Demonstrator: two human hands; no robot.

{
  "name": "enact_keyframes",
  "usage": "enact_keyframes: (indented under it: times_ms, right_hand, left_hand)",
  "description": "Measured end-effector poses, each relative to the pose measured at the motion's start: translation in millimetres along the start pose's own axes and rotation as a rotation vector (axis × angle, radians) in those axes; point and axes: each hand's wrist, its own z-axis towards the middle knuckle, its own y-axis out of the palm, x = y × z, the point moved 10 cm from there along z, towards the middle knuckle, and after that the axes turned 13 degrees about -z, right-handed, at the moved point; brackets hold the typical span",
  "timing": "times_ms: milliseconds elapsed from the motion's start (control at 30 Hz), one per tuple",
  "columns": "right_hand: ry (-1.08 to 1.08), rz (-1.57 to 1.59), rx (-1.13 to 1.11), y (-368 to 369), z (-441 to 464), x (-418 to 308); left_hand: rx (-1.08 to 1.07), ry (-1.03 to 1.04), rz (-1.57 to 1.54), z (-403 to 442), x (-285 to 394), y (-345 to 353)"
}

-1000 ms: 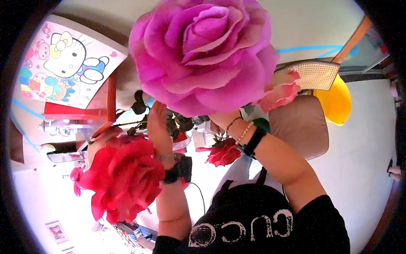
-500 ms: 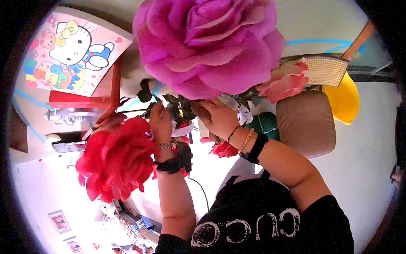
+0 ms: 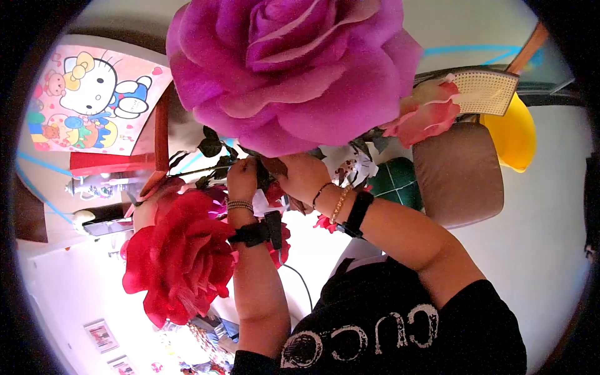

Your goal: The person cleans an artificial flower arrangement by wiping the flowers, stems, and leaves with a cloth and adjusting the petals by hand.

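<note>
A huge purple artificial rose point(image 3: 294, 75) fills the top of the view and overhangs both hands. My left hand point(image 3: 242, 180) is closed round a thin green flower stem point(image 3: 203, 169) running off to the left. Just beside it, my right hand point(image 3: 305, 178) is closed among the leaves under the purple rose. A dark reddish leaf point(image 3: 274, 165) lies at its fingertips; petals and leaves hide what it grips. Below and left of my left hand hangs a large red artificial rose point(image 3: 181, 253). Dark green leaves point(image 3: 210, 145) show left of the purple bloom.
At right are a pink flower point(image 3: 428, 112), a brown cushioned seat point(image 3: 459, 175), a woven cane panel point(image 3: 487, 92) and a yellow object point(image 3: 511, 134). A dark green rounded item point(image 3: 395, 184) sits near my right wrist. A cartoon cat picture point(image 3: 97, 97) stands upper left.
The purple rose and the cartoon picture have shifted left in view; the picture and red rose also sit lower. My right hand has come closer to my left, and both stay closed.
</note>
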Motion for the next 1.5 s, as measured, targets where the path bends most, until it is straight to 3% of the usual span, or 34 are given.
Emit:
enact_keyframes:
  times_ms: [67, 133, 167, 267, 433, 500, 633, 733, 867, 933, 1000, 1033, 1100, 1133, 1200, 1233, 1300, 1367, 1467, 1500]
  right_hand:
    - [0.006, -0.007, -0.007, 0, 5, -4]
    - [-0.001, 0.012, -0.102, 14, 11, -8]
    - [-0.009, 0.025, -0.198, 24, 12, -10]
    - [-0.095, 0.037, -0.205, 27, 14, -20]
    - [-0.218, 0.044, -0.322, 23, 9, -29]
    - [-0.274, 0.041, -0.341, 24, 4, -33]
    - [-0.356, 0.053, -0.506, 32, -12, -39]
    - [-0.391, -0.076, -0.822, 56, -38, -30]
    - [-0.281, -0.245, -0.973, 60, -51, 8]
    - [-0.047, -0.080, -0.841, 26, -35, 22]
    - [0.065, 0.009, -0.603, 16, -14, 45]
    - [0.062, 0.008, -0.425, 13, -4, 56]
    - [0.089, 0.051, -0.388, 20, -1, 66]
    - [0.111, 0.005, -0.308, 18, 1, 73]
    - [0.127, -0.040, -0.229, 4, 4, 69]
    - [0.148, -0.024, -0.305, 8, 2, 69]
    - [0.164, -0.008, -0.384, 15, -2, 67]
    - [0.171, 0.024, -0.381, 22, -4, 71]
    - [0.168, -0.011, -0.368, 14, -4, 72]
    - [0.166, -0.015, -0.370, 9, -3, 71]
  left_hand:
    - [-0.008, 0.095, 0.076, -2, 6, 1]
    - [-0.083, -0.178, -0.022, -9, 12, 7]
    - [-0.082, -0.175, -0.019, -7, 14, 7]
    - [-0.080, -0.501, -0.654, -15, -5, 20]
    - [-0.032, -0.432, -0.823, -23, 18, 10]
    - [-0.013, -0.590, -1.112, -24, 6, 24]
    - [-0.055, -0.678, -1.152, -27, -7, 31]
    - [-0.077, -0.371, -0.749, -23, 28, 10]
    - [-0.044, -0.415, -0.833, -18, 8, 15]
    - [-0.048, -0.468, -0.884, -21, 3, 19]
    - [-0.062, -0.252, -0.413, -19, 17, 7]
    - [-0.063, -0.252, -0.415, -18, 18, 6]
    - [0.037, -0.715, -1.256, -30, -8, 25]
    - [0.039, -0.712, -1.256, -31, -20, 26]
    - [-0.178, 0.166, 0.272, -17, 32, 12]
    - [-0.174, 0.164, 0.273, -18, 25, 15]
    - [0.048, -0.258, -0.059, -24, 25, -4]
    - [0.164, -0.151, -0.034, -30, 34, -7]
    - [0.127, 0.003, -0.586, -53, 70, 9]
    - [0.131, 0.003, -0.589, -62, 72, 20]
